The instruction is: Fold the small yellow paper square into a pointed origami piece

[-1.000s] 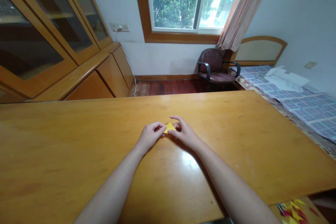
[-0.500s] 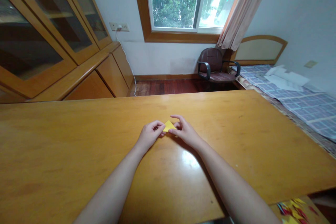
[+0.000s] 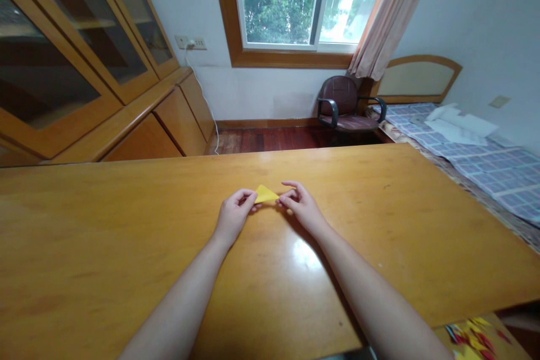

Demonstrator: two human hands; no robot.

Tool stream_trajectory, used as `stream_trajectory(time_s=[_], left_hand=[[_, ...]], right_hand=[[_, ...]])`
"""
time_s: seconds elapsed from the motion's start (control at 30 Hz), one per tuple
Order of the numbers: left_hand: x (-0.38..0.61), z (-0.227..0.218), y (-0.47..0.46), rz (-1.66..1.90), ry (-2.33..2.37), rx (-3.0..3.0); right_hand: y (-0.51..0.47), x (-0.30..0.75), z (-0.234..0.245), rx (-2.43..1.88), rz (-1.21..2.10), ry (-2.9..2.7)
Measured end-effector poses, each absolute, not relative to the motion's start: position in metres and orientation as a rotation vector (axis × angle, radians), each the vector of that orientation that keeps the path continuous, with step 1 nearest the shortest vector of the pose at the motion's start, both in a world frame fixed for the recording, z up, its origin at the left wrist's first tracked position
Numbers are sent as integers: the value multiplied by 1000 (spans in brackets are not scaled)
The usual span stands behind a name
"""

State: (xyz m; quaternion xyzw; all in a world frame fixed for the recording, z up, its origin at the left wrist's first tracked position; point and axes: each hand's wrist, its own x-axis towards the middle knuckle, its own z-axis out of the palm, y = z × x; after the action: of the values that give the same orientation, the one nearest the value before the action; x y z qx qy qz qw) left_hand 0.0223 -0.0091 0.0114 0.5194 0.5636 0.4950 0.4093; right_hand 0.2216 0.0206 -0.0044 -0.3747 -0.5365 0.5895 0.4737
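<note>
A small piece of yellow paper (image 3: 265, 194), folded to a triangle, is stretched between my two hands just over the wooden table (image 3: 126, 236). My left hand (image 3: 237, 211) pinches its left corner between thumb and fingers. At the pointed right corner, my right hand (image 3: 301, 206) grips the tip with thumb and fingers, its index finger raised. The fingers hide both ends of the paper.
Several yellow and red folded pieces (image 3: 475, 340) lie on a lower surface at the bottom right. Beyond the table stand a brown armchair (image 3: 341, 102), a bed (image 3: 472, 152) and a glass-door cabinet (image 3: 101, 95). A white cable (image 3: 206, 101) hangs from a wall socket.
My hands have moved apart, the left one to the left and the right one slightly right. More of the yellow paper shows between them, and it has shifted left and a little away from me.
</note>
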Motion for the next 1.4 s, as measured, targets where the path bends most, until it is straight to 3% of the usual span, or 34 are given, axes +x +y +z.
stream_trajectory(time_s=[1.4], left_hand=[[22, 10, -9, 1042, 1366, 1529]], right_hand=[[8, 223, 13, -1049, 1253, -1874]])
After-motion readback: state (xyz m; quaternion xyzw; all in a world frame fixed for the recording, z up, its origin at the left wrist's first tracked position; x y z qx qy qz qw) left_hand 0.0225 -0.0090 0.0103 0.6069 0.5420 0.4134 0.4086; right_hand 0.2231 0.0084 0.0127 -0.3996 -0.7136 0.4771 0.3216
